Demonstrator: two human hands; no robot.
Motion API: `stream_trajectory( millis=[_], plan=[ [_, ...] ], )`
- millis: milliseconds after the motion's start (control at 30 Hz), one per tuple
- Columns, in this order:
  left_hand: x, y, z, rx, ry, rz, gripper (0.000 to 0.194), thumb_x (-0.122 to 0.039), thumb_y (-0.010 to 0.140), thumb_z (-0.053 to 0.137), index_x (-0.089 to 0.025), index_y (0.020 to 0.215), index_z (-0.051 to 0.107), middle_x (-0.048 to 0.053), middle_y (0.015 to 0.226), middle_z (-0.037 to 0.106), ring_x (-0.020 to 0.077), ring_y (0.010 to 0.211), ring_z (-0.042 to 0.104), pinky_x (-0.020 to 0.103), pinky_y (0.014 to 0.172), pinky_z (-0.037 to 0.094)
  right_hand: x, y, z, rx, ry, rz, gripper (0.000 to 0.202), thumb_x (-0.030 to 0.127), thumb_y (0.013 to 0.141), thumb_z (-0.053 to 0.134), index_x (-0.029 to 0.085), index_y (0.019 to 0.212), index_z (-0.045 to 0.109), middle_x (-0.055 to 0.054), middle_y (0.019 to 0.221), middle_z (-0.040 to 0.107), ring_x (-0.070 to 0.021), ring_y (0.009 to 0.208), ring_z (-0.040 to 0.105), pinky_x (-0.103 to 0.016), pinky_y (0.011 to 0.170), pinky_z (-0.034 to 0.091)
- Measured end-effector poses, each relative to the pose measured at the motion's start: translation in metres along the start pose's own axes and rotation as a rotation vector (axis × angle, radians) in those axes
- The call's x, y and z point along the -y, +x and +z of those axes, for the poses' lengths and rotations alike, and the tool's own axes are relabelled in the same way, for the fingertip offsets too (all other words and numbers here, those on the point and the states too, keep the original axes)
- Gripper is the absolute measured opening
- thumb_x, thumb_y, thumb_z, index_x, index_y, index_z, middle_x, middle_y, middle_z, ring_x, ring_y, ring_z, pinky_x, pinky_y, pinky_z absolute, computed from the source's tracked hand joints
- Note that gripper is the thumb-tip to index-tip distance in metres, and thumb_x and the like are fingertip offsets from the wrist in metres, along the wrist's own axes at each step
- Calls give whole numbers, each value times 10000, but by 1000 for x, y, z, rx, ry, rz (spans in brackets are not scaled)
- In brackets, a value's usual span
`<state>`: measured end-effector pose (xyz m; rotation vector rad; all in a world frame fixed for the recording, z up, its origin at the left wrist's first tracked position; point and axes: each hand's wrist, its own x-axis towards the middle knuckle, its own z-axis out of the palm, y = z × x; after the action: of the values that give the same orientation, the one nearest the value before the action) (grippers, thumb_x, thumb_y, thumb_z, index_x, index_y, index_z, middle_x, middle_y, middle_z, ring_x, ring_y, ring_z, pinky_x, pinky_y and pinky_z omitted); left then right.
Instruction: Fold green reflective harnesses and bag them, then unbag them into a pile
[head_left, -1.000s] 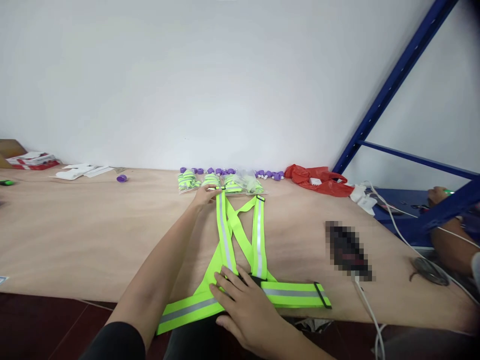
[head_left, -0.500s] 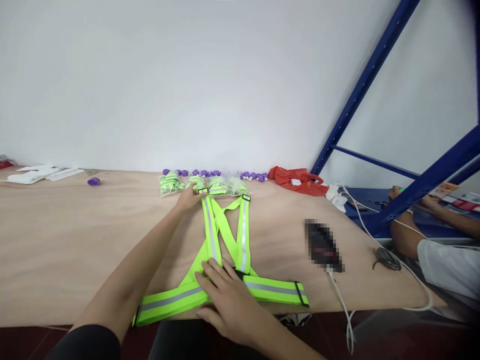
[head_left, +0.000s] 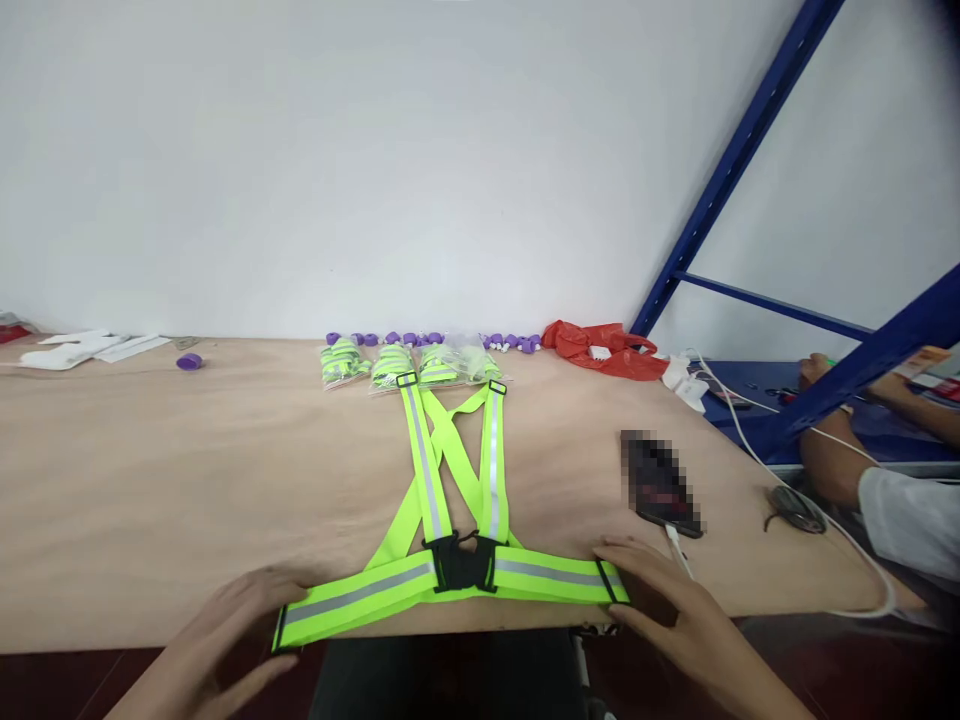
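A neon-yellow reflective harness [head_left: 491, 470] with grey stripes lies spread on the table, its shoulder straps crossing behind. Its black buckle [head_left: 463, 563] sits at the middle of the waist belt, near the table's front edge. My left hand [head_left: 221, 625] is at the belt's left end, thumb and fingers apart around the black slider [head_left: 280, 628] there. At the right end, my right hand [head_left: 664, 590] is open too, fingers above and thumb below the strap, close to another black slider [head_left: 606, 580]. Whether either hand presses on the webbing is hard to see.
Along the wall lie several clear bags of folded reflective straps [head_left: 394, 362], purple pieces [head_left: 424, 338] and a red plastic bag [head_left: 600, 350]. A phone-like dark object [head_left: 660, 485] with a white cable lies right. Beyond a blue rack [head_left: 750, 160], another person's arms [head_left: 832, 455] show.
My left hand has left the top of the shoulder strap and come down to the belt's left end. My right hand has moved off the middle to the right end, uncovering the buckle.
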<state>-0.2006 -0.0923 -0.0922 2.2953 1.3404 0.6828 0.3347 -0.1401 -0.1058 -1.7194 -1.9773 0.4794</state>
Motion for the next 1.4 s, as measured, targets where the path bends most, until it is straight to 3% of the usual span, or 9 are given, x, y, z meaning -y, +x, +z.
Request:
stream_trajectory(
  millis=[167, 333, 433, 567, 767, 933, 1133, 1267, 1400],
  plan=[
    [-7, 10, 4, 19, -35, 23, 465, -359, 862, 697, -344, 1318, 611, 28, 1332, 654, 267, 1195, 642, 333, 974, 553, 13, 11, 1, -56, -113, -95, 375, 451, 860, 657, 289, 1192, 720, -95, 1276, 680, -295, 1181, 641, -446, 978, 552],
    [-13, 10, 1, -21, -296, -162, 490, -374, 847, 722, -295, 1310, 582, 60, 1322, 662, 283, 1180, 650, 388, 968, 560, 87, 15, 43, -313, -336, -444, 373, 374, 923, 597, 249, 1272, 647, -88, 1283, 677, -269, 1146, 651, -407, 948, 546],
    [-15, 8, -8, -40, -368, -231, 458, -390, 827, 744, -250, 1250, 633, 89, 1287, 673, 301, 1180, 642, 407, 973, 555, 128, 21, 72, -298, -399, -612, 398, 331, 939, 577, 201, 1314, 611, -79, 1366, 633, -278, 1220, 610, -409, 978, 515],
    [-16, 3, -21, -20, -379, -204, 415, -352, 893, 682, -290, 1302, 653, 76, 1327, 647, 291, 1226, 604, 395, 1015, 524, 134, 30, 91, -248, -419, -679, 403, 303, 964, 538, 176, 1343, 585, -61, 1371, 636, -257, 1225, 614, -401, 999, 494],
    [-29, 24, 22, -527, -740, -171, 392, -377, 886, 698, -237, 1252, 698, 110, 1251, 684, 293, 1206, 622, 390, 1040, 509, 125, 28, 97, -232, -397, -635, 388, 274, 989, 493, 183, 1358, 576, -61, 1396, 616, -242, 1284, 575, -411, 1064, 449],
    [-90, 88, 62, -775, -1389, -114, 355, -460, 895, 682, -260, 1187, 658, 68, 1187, 669, 257, 1018, 715, 416, 921, 583, 133, 23, 98, -200, -450, -616, 415, 237, 988, 485, 144, 1387, 550, -77, 1444, 573, -260, 1334, 515, -436, 1099, 383],
    [-167, 131, 103, -454, -1478, 72, 321, -391, 885, 713, -240, 1123, 560, 66, 1192, 615, 216, 1045, 685, 386, 946, 540, 136, 17, 95, -236, -421, -487, 395, 375, 967, 550, 210, 1320, 615, -76, 1371, 632, -309, 1250, 533, -502, 1074, 323],
    [-172, 128, 131, -130, -1031, 44, 267, -295, 804, 785, -207, 918, 560, 48, 1081, 655, 222, 1101, 627, 347, 980, 478, 137, 15, 99, -177, -369, -400, 255, 361, 909, 635, 218, 1104, 716, -105, 1144, 727, -332, 1113, 592, -530, 998, 386],
    [-164, 124, 139, -3, -599, 83, 207, -256, 794, 787, -203, 851, 596, 24, 969, 679, 224, 1012, 625, 335, 915, 476, 139, 7, 86, -99, -275, -427, 213, 262, 909, 606, 203, 1083, 713, -98, 1052, 732, -291, 1032, 635, -488, 971, 467]
  ],
)
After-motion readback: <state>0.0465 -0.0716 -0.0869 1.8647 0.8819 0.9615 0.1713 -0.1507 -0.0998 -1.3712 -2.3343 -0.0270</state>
